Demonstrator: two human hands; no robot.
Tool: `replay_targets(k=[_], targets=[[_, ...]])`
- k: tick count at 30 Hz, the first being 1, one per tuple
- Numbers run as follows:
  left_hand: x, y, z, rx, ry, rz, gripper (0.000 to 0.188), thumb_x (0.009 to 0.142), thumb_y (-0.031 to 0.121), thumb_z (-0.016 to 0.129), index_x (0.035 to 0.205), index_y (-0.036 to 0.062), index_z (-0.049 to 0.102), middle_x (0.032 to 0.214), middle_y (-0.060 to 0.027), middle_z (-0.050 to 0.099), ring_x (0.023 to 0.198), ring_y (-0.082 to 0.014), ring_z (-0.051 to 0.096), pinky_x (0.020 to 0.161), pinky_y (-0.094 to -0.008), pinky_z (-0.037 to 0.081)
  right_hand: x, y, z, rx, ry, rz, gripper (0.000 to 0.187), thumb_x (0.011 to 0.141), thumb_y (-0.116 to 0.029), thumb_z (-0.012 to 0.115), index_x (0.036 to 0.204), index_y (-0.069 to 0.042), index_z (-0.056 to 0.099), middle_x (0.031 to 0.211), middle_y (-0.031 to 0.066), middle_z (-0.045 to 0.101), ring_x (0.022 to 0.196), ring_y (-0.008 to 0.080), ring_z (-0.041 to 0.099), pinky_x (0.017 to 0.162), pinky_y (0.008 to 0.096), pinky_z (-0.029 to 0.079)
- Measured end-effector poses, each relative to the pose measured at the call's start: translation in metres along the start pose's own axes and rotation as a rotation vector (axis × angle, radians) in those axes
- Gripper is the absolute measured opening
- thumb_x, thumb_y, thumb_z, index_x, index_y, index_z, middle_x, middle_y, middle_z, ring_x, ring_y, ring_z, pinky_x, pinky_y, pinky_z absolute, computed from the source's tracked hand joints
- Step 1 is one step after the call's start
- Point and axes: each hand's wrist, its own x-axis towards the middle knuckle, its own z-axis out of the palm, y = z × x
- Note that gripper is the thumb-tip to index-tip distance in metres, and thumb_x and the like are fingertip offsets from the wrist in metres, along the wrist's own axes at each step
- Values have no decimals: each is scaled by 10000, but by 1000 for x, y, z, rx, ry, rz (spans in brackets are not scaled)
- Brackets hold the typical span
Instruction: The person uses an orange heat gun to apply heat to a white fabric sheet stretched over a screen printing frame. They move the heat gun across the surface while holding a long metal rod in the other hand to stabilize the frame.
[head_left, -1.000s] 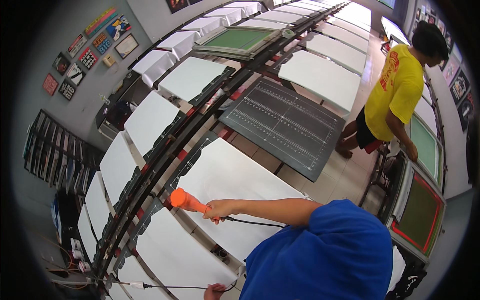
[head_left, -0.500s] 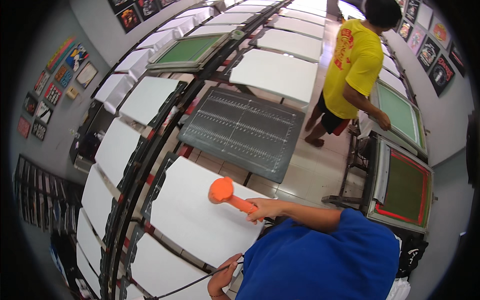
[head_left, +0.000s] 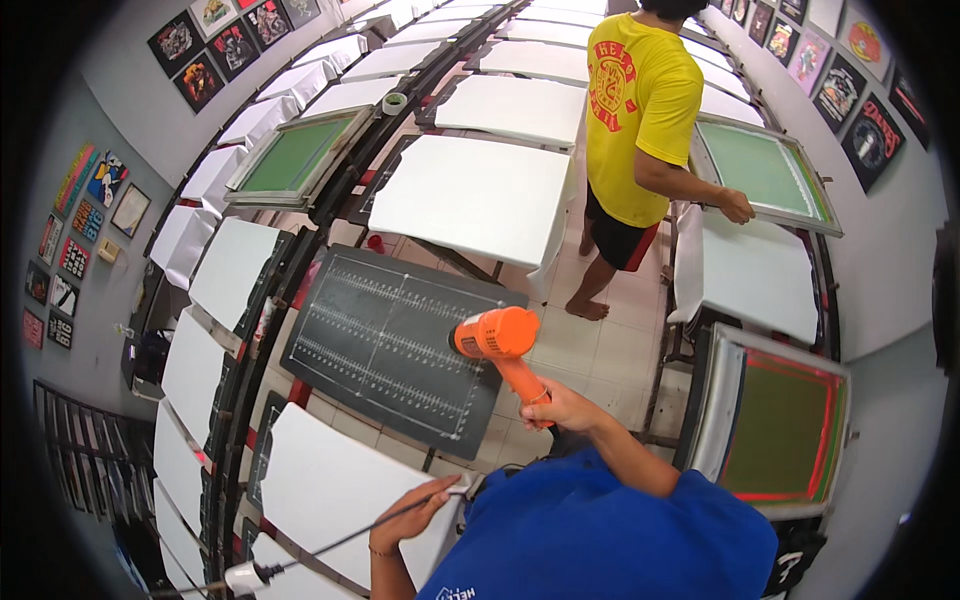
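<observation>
My right hand (head_left: 560, 405) grips the handle of an orange heat gun (head_left: 497, 333). Its barrel points left, above the near right part of a dark board (head_left: 405, 345) marked with white ruled lines. Below, my left hand (head_left: 412, 512) reaches with outstretched fingers over the right edge of a white cloth-covered board (head_left: 325, 495). A dark cord (head_left: 335, 545) crosses by this hand and runs down left to a white connector (head_left: 243, 577). The fingertips are at a bunched bit of white cloth, and their undersides are hidden.
A person in a yellow shirt (head_left: 645, 110) stands ahead right, one hand on a green screen frame (head_left: 765, 170). Nearer on the right is another framed screen (head_left: 775, 430) with red edging. Rows of white boards (head_left: 470, 195) stretch away. A dark rail (head_left: 275, 310) runs along the left.
The heat gun in my right hand has gone from over the white board to over the dark one. The view has shifted. The other person's screen frame now shows a white board below it.
</observation>
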Motion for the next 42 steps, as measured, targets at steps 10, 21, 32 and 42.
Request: replay_targets(k=[10, 21, 32, 42], targets=[[216, 57, 10, -79, 83, -144, 468, 1040, 356, 455, 1398, 61, 514, 1345, -150, 594, 1231, -265, 574, 1034, -329, 434, 43, -111, -147, 33, 56, 6, 492, 902, -212, 676, 1287, -6, 448, 886, 53, 608, 774, 131, 627, 670, 268, 492], [371, 12, -28, -90, 194, -314, 537, 1023, 505, 375, 1261, 108, 647, 1304, -111, 620, 1225, -277, 564, 1035, -340, 424, 189, -223, -251, -135, -22, 135, 492, 933, -294, 644, 1301, -20, 467, 838, 38, 608, 716, 118, 610, 601, 241, 481], [402, 11, 22, -579, 899, -669, 508, 1009, 374, 415, 896, 1, 741, 846, -178, 711, 818, -305, 683, 790, -366, 513, 415, -378, -262, -604, -485, 350, 543, 932, -408, 615, 1216, 43, 509, 675, 55, 615, 602, 135, 658, 497, 219, 471], [461, 15, 56, -167, 1937, -1288, 412, 1032, 230, 389, 855, -109, 541, 918, -283, 592, 855, -432, 568, 783, -494, 429, 575, -326, -226, -722, -686, 446, 364, 922, -401, 618, 985, -50, 544, 762, 27, 587, 682, 128, 635, 577, 242, 476]])
